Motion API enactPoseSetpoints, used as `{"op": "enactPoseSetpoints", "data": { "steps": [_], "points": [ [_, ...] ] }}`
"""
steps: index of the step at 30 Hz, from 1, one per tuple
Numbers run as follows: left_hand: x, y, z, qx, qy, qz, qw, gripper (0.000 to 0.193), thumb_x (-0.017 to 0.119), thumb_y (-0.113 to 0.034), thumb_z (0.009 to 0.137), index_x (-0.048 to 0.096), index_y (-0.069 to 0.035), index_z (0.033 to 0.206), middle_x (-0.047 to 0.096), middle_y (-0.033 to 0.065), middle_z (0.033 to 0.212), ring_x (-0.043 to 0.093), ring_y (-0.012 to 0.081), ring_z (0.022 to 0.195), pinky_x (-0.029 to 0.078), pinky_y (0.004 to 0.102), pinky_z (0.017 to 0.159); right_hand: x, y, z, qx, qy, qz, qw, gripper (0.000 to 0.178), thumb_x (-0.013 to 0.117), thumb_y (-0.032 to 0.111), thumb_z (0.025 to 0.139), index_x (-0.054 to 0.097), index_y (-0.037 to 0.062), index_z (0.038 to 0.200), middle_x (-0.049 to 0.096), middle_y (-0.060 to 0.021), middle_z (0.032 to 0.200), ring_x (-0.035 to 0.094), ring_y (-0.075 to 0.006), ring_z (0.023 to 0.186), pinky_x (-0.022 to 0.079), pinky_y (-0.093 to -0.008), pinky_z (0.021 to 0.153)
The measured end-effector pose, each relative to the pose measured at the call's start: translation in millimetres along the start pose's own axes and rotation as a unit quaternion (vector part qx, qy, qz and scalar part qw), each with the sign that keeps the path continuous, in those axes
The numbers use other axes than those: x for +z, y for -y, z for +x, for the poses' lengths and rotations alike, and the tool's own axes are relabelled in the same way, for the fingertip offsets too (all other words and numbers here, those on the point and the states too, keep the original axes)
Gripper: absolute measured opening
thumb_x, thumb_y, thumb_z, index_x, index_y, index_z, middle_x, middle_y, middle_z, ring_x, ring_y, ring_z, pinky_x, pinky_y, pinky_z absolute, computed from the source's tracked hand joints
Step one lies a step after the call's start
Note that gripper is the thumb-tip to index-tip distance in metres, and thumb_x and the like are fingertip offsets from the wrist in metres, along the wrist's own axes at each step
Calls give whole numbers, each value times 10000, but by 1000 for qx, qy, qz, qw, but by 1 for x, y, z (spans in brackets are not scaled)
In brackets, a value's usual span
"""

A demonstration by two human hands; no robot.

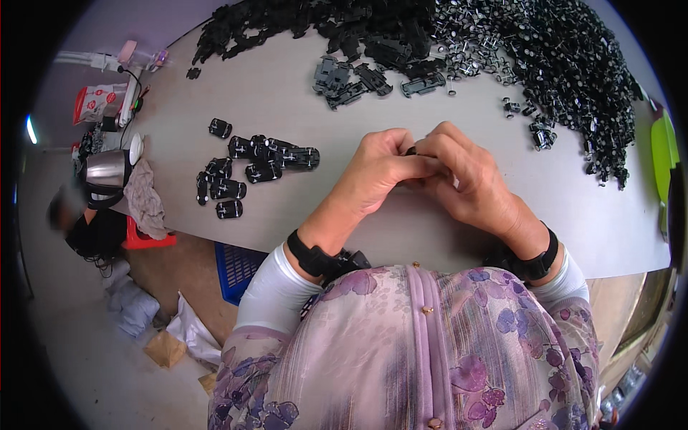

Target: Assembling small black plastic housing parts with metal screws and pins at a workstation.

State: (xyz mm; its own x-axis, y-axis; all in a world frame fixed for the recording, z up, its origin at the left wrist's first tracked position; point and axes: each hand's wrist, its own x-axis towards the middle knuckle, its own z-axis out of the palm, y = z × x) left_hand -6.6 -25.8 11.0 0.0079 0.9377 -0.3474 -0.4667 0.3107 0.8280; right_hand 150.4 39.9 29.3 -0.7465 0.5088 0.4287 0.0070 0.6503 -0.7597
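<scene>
My left hand [376,168] and my right hand [473,175] meet over the near middle of the table, fingers closed around a small black part [411,151]. Only a dark bit of it shows between the fingertips, so its exact kind stays hidden. To the left of my hands lies a loose group of black toy car bases [261,170], several with silvery axles across them. Farther off, beyond my hands, are some flat black car bases without visible wheels [347,79].
A heap of small wheel-and-axle pieces [566,64] covers the far right, beside a dark pile of car bases [373,29]. A few wheel pieces [542,135] lie apart. At left stand a kettle [107,172] and a crumpled cloth [145,201]; a person [93,226] is beyond. A blue crate [240,269] sits below.
</scene>
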Motion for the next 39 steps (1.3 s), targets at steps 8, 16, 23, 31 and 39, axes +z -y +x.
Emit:
{"op": "enactPoseSetpoints", "data": {
  "steps": [8,16,23,31,39],
  "points": [
    [-80,-33,-54,126,-190,188,955,284,672,14,777,434,-92,665,601,74,698,630,155,562,486,243,489,-27,-59,24,1,-42,-157,987,228,551,-88,711,594,-9,920,601,-107,972,605,-303,830,503,-367,692],
    [-101,-87,-52,93,-355,649,667,267,773,-175,721,618,28,800,652,151,708,669,264,672,515,370,609,-28,-78,20,14,10,-200,980,121,572,-100,694,561,-12,777,576,-119,847,581,-337,816,485,-396,702],
    [-88,-82,59,189,-337,677,626,357,769,-177,725,667,36,993,680,226,882,650,410,872,511,451,774,-28,-70,17,64,-52,-200,976,97,598,-54,739,589,-13,827,574,-133,937,602,-347,826,495,-405,735],
    [-83,-80,49,248,-293,286,878,200,718,34,741,664,25,933,657,47,757,596,101,636,480,233,605,-38,-69,10,54,-1,-223,973,112,633,-13,741,601,-20,848,568,-121,923,601,-308,790,492,-377,689],
    [-14,-33,35,103,-23,39,994,285,638,17,822,561,44,1095,612,51,784,623,120,572,487,216,449,-28,-46,-1,146,-43,244,958,200,663,35,802,589,-9,982,527,-27,988,544,-97,851,474,-235,701]
  ]
}}
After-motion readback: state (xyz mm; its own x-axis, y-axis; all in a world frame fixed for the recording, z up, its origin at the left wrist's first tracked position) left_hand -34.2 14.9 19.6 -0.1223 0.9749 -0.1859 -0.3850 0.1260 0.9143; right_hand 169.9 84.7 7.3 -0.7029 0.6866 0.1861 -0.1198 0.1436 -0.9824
